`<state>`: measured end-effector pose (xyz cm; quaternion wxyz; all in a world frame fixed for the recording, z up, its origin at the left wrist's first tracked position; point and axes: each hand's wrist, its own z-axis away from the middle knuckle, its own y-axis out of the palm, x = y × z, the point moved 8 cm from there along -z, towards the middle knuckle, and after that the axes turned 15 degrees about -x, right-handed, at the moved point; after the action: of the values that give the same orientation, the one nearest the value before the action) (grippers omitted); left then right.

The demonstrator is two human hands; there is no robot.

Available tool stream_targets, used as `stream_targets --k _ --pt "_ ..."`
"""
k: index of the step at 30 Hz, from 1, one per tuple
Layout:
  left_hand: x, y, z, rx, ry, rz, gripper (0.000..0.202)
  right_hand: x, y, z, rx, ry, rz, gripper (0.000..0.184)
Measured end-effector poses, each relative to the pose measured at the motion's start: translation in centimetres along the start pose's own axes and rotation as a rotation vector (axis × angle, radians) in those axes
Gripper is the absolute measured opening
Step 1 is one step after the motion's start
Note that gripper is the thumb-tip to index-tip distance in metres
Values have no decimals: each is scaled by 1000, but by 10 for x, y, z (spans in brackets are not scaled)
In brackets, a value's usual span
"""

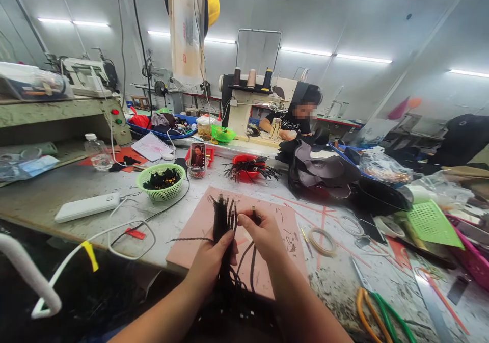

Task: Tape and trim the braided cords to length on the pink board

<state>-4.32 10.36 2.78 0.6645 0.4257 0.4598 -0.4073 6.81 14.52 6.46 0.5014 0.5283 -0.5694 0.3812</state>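
Observation:
My left hand [209,261] is closed round a bundle of thin black cords [223,215], gripping it from below so the cord ends stick up. My right hand [262,233] pinches one black cord end [253,213] beside the bundle. More cords trail down over a pink cutting board [191,236] toward my lap. Both hands hover over the board at the table's near edge.
A green basket [162,182] of black bits, a white power bank [87,207] with cable, a phone [197,156] in a cup, a red tray of cords [248,167], dark leather pieces [324,172], a tape roll [323,241] and scissors [376,307] lie around. A person sits at a sewing machine [248,101] behind.

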Motion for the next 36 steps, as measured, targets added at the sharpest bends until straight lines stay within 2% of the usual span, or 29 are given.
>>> stream_targets --k 4,6,11,14,17,20,23,27,30,33,36 --pt "-2 0 1 3 3 -50 30 0 1 1 -36 0 15 21" --pt "-2 1 1 14 9 -61 31 0 1 2 -52 -11 48 17" --pt "-1 1 2 11 5 -53 33 0 7 7 39 -26 104 15" --pt "2 -3 1 -24 -37 -24 35 3 -2 7 -69 -26 14 18" --pt "0 -5 -2 -32 4 -25 34 -4 -6 6 -144 95 -183 26" --pt "2 -5 -4 -32 20 -16 36 -14 3 5 -94 258 -342 34" --pt "8 0 -3 5 -36 4 40 -18 14 5 -23 319 -371 37" --pt "10 4 2 31 -84 85 42 -19 21 5 4 289 -319 39" --pt "9 4 2 18 -100 104 41 -22 14 8 -78 235 -268 39" --pt "9 1 -1 -2 -94 82 36 -16 2 9 -180 118 -204 39" --pt "7 -4 -5 -38 -42 34 34 -10 -5 7 -210 65 -247 40"
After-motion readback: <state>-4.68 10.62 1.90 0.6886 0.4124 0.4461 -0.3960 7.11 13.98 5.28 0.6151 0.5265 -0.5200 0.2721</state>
